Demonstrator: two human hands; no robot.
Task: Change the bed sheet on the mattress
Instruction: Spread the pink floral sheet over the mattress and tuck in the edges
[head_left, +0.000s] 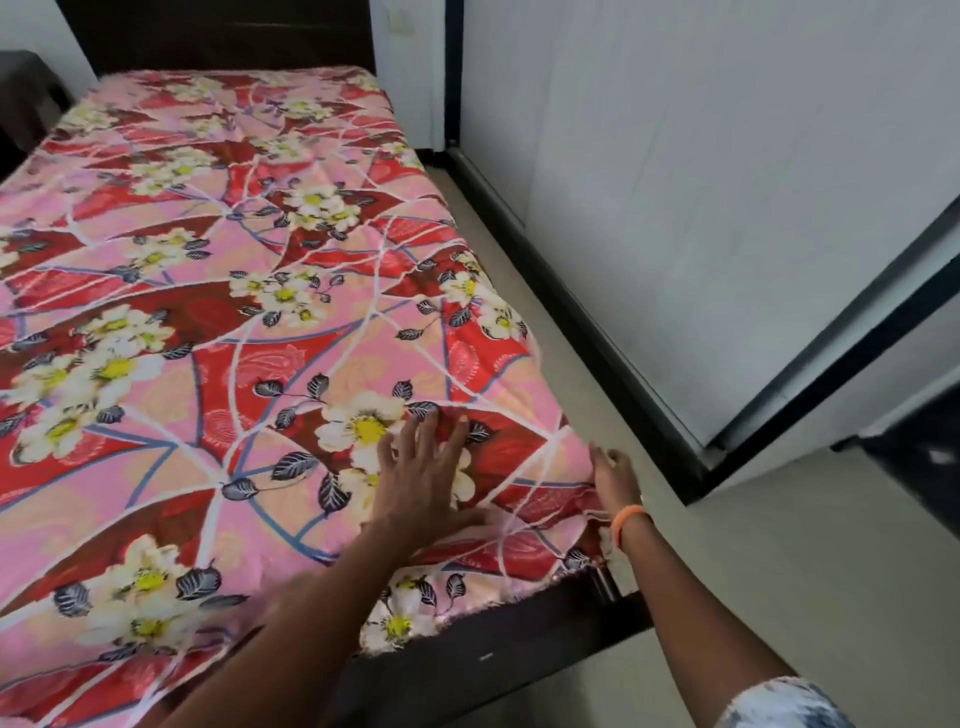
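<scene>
The bed sheet (249, 322) is already covering the mattress, the flat left hand (421, 467) is smoothing it, the right hand (615, 478) is pinching its corner.

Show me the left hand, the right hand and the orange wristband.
left hand (423, 475), head view, back of the hand
right hand (615, 480), head view, back of the hand
orange wristband (626, 522), head view, band at the wrist

Bed sheet (218, 332) cut off left; mattress hidden.
</scene>
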